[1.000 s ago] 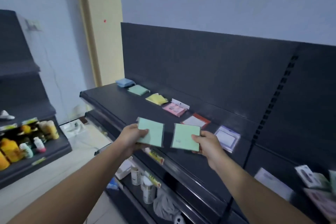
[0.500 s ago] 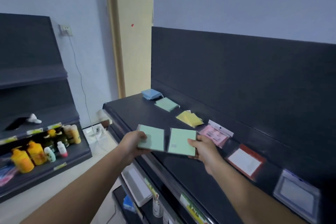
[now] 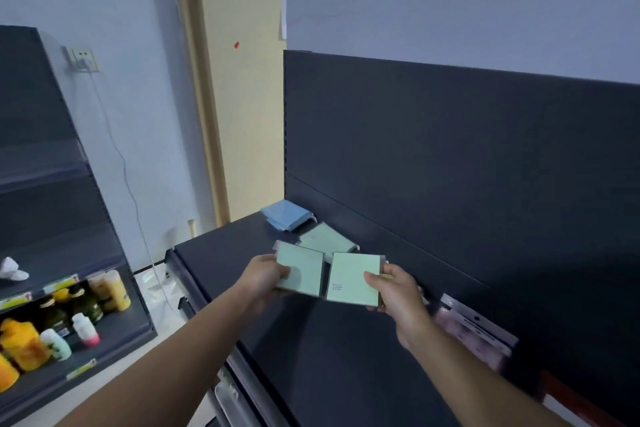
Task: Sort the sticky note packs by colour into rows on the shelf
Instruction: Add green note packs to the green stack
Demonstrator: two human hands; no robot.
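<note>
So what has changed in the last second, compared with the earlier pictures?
Both hands carried their packs leftward along the shelf: the left hand and right hand now hold them just in front of the green pack on the shelf. Each grip is unchanged; nothing was released.

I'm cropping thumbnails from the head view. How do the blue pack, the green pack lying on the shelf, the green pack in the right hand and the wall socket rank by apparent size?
1. Green pack in the right hand; nearest the camera, which inflates it.
2-3. Green pack on the shelf and blue pack: too alike to rank.
4. Wall socket.
</note>
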